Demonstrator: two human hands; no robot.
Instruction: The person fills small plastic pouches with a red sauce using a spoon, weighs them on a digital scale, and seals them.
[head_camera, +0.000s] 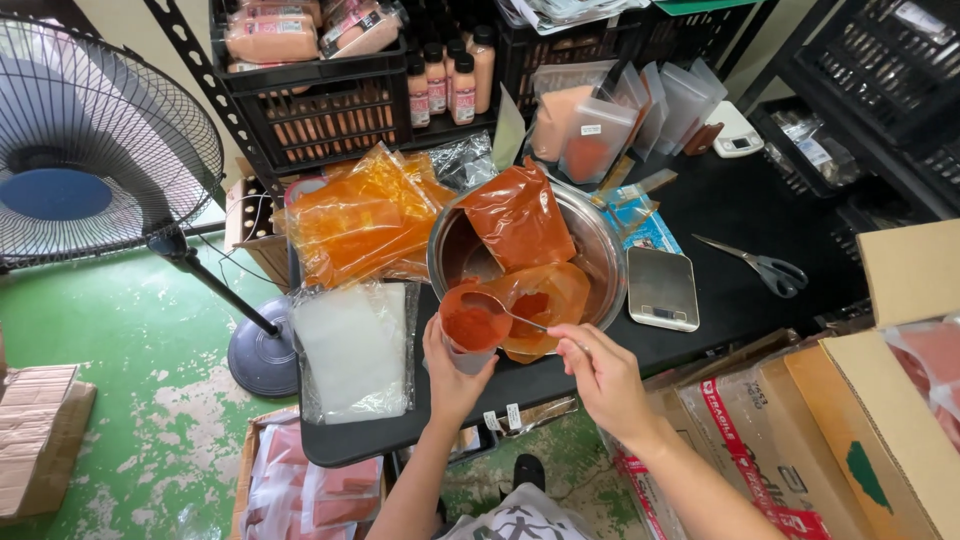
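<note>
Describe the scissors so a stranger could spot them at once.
Start at the big metal bowl in the middle of the black table. Go right past the small flat silver scale; the scissors lie alone on bare tabletop beyond it. Their grey handles and thin metal blades set them apart from the pouches around.

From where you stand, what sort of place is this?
Probably a small spice-packing workroom: bags of red powder heaped beside a metal bowl, a small scale, and crates of filled bottles on shelves.
</note>
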